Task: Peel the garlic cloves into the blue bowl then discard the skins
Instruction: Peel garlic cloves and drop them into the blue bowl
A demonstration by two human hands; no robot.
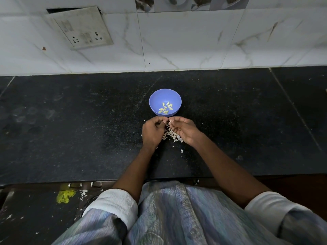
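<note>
Granite counter (pixel 70 121), black and speckled, runs under a wall of white marbled tiles (pixel 177 41) carrying a grimy switch plate (pixel 79 27). We see the blue bowl (pixel 165 102) mid-counter with peeled garlic cloves (pixel 166 108) inside. Just in front, our left hand (pixel 152 132) and right hand (pixel 184 129) meet, fingers curled, pinching a small clove (pixel 170 121) between them above a heap of skins (pixel 172 136). Yellow scrap (pixel 65 196) lies on the dark floor below.
</note>
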